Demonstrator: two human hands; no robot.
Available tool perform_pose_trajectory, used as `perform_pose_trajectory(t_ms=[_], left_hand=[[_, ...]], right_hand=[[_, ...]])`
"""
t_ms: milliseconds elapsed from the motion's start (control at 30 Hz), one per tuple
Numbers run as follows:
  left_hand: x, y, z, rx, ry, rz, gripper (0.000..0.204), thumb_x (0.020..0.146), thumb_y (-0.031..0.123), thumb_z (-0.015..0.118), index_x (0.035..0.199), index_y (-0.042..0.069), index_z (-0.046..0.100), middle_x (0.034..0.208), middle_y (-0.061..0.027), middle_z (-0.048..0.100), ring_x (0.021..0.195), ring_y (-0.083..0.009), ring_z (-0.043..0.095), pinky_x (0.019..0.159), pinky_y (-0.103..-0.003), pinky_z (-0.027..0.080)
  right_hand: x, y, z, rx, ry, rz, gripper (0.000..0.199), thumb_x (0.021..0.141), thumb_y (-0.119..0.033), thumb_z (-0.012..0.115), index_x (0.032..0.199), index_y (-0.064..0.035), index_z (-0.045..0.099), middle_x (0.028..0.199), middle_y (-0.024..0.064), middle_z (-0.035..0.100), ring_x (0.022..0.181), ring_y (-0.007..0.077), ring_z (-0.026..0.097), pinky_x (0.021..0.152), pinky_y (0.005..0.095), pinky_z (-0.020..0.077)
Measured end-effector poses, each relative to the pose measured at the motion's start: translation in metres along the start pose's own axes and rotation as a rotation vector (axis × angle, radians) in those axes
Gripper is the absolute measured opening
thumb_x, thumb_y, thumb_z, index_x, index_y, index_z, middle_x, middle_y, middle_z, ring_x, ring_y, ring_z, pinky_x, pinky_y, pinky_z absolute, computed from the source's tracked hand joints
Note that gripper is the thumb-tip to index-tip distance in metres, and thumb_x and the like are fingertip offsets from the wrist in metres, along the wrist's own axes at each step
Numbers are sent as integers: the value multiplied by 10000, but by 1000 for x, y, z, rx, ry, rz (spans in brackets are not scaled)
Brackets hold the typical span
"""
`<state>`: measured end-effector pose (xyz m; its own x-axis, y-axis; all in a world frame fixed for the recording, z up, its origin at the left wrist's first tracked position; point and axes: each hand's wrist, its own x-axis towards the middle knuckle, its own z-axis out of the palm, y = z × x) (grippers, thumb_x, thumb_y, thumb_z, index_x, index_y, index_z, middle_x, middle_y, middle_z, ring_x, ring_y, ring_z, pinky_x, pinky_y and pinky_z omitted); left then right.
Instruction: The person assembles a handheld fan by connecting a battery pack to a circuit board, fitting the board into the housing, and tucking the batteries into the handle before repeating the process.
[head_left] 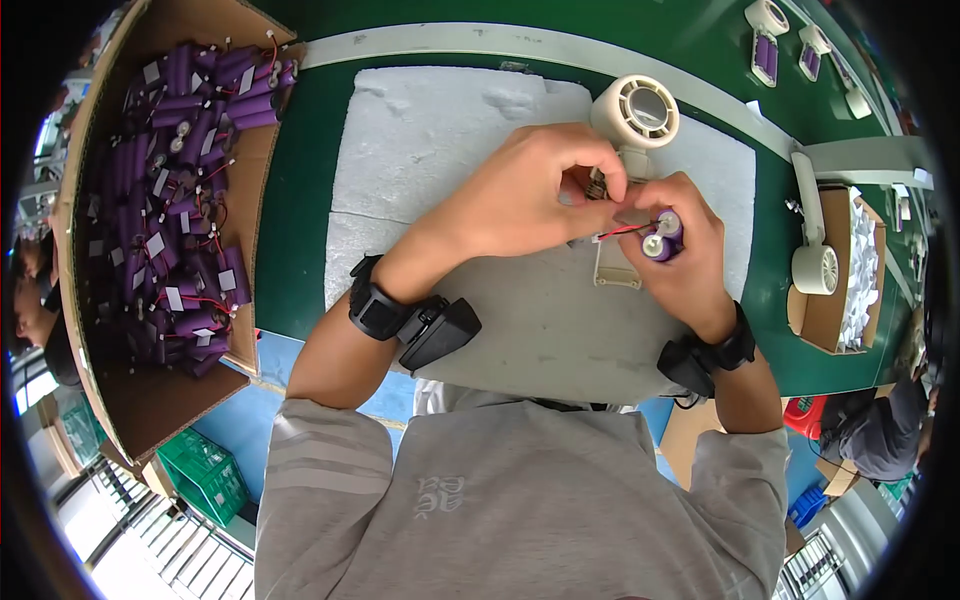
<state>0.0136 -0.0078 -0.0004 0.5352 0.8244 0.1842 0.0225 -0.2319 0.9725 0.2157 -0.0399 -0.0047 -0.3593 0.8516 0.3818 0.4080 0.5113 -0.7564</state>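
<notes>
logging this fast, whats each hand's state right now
Left hand: fingers curled by the cream fan; grip can't be told.
Right hand: closed, holding the purple battery pack.

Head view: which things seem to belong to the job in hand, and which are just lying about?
Likely in the job:
right hand, holding purple batteries
left hand, at the pale fan
cardboard battery box
foam slab beneath

Likely just lying about:
green crate
red object, lower right
</notes>
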Motion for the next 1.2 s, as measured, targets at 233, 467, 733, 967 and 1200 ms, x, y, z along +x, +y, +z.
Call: perform_pose_trajectory(t_ms=[233, 467, 733, 967, 1200], left_hand=[[6, 1, 1, 58, -1, -140, 169, 708, -21, 655, 867, 33, 636, 788, -49, 622, 665, -125, 575, 610, -288, 482], [5, 8, 3, 159, -58, -98, 124, 799, -22, 696, 888, 16, 619, 874, -18, 596, 716, -82, 551, 612, -226, 459], [-11, 8, -6, 163, 74, -20, 130, 858, 107, 715, 830, -6, 658, 730, -40, 571, 619, -114, 521, 529, -274, 396], [-14, 13, 8, 291, 54, 87, 246, 873, 236, 687, 761, 18, 676, 603, -112, 503, 538, -228, 476, 514, -339, 376], [-11, 20, 4, 161, -16, -32, 204, 824, 237, 731, 844, 35, 712, 652, -79, 599, 592, -155, 531, 556, -289, 419]], right_hand=[[7, 6, -9, 63, 147, 45, 242, 753, 101, 638, 966, -12, 648, 866, 54, 597, 716, 115, 555, 612, 232, 436], [8, 3, -9, 15, 175, 90, 263, 764, 79, 635, 993, -25, 711, 830, 49, 592, 649, 95, 529, 562, 214, 400], [10, -11, 4, -117, 88, -4, 235, 766, 21, 716, 996, -28, 714, 845, 73, 594, 662, 135, 538, 553, 238, 415], [-11, -38, -12, -292, 77, -63, 132, 835, 13, 688, 968, 11, 684, 866, 69, 572, 715, 156, 545, 573, 246, 420], [-9, -35, -13, -217, 26, 114, 81, 882, 8, 628, 950, 25, 666, 831, 49, 551, 659, 113, 468, 562, 234, 333]])
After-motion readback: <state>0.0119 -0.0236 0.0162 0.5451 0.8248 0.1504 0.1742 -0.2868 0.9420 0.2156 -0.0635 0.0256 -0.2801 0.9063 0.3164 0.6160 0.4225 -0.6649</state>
